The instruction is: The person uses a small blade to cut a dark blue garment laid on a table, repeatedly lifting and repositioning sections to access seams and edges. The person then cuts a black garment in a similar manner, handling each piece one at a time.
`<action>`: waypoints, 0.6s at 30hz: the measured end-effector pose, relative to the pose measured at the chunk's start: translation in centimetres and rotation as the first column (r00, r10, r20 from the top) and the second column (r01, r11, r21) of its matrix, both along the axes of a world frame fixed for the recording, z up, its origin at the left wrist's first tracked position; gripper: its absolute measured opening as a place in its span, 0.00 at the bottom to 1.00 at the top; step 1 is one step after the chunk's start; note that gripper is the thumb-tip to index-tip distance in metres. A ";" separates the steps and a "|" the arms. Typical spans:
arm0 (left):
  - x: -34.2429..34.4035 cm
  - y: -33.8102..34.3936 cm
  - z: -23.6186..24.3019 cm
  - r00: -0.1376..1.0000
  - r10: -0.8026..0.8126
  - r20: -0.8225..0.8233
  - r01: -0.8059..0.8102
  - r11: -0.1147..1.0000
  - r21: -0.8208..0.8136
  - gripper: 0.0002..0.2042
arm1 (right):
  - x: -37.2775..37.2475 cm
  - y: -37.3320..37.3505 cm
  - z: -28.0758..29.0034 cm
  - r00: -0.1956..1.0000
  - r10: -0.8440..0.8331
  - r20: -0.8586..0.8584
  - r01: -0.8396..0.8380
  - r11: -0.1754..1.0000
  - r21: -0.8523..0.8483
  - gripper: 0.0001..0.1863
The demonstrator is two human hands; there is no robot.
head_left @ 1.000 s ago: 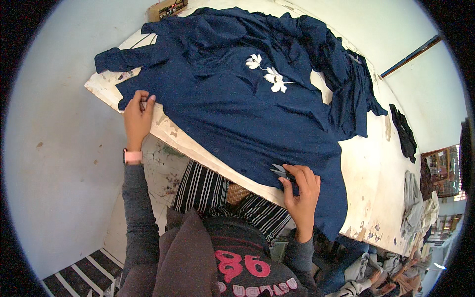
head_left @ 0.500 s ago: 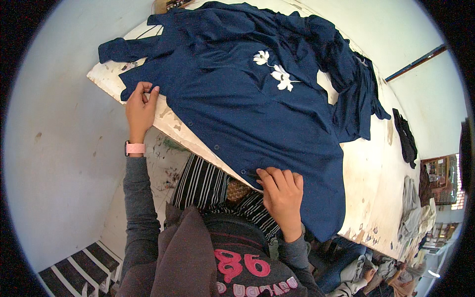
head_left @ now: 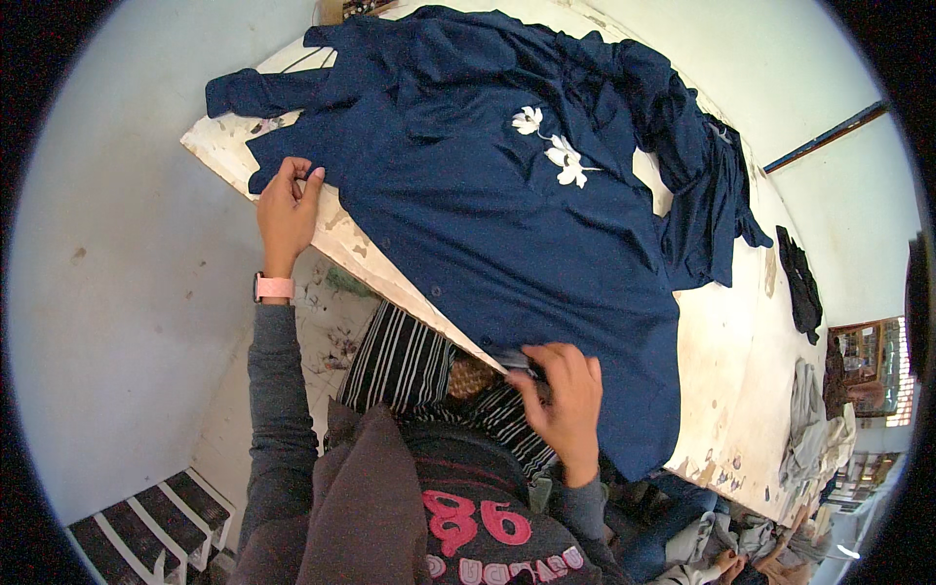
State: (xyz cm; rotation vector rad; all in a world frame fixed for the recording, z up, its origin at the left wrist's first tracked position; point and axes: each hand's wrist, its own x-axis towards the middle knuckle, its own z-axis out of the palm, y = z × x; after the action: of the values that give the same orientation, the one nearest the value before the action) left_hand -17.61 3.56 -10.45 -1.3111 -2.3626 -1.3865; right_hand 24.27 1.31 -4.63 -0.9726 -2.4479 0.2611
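A navy long shirt [head_left: 487,214] lies spread over a pale worn table, its sleeves bunched on the far and right sides. White flowers [head_left: 565,161] decorate it, and small dark buttons run along its near edge. My left hand [head_left: 289,214] pinches the shirt's edge at the left, thumb against the index finger. Further right, my right hand [head_left: 565,405] closes on the same buttoned edge near the table's rim. A greyish, blurred patch shows at its fingertips; I cannot tell whether this is turned-up cloth or something small.
The table [head_left: 721,361] has a chipped, stained top, and its near edge slants in front of me. A black cloth [head_left: 799,283] lies at its right side, with grey cloths [head_left: 807,419] beyond. A striped black-and-white item [head_left: 156,531] stands at the lower left.
The shirt and table appear shifted slightly in view. My right hand has lifted and turned a little at the buttoned edge, where a greyish patch now shows. My left hand keeps its pinch.
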 end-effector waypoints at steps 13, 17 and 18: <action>1.3 3.3 9.0 -0.115 -0.755 0.645 0.105 0.637 0.764 0.17 | 13.2 -1.6 6.5 0.915 -0.399 0.059 0.400 0.879 -0.261 0.19; -4.1 16.1 15.7 -0.455 -0.833 0.316 0.241 0.226 0.944 0.18 | 19.1 9.2 9.2 0.746 -0.621 0.240 0.471 0.747 0.469 0.18; -8.1 18.8 16.6 -0.651 -0.749 0.123 0.228 -0.038 0.973 0.18 | 19.3 12.0 11.6 0.671 -0.725 0.154 0.530 0.615 0.584 0.18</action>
State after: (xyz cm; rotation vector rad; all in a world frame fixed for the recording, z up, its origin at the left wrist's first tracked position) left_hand -25.66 22.34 6.19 -2.4748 0.5410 -3.8278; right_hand 43.60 13.30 6.98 -1.6759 -2.0794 -0.8535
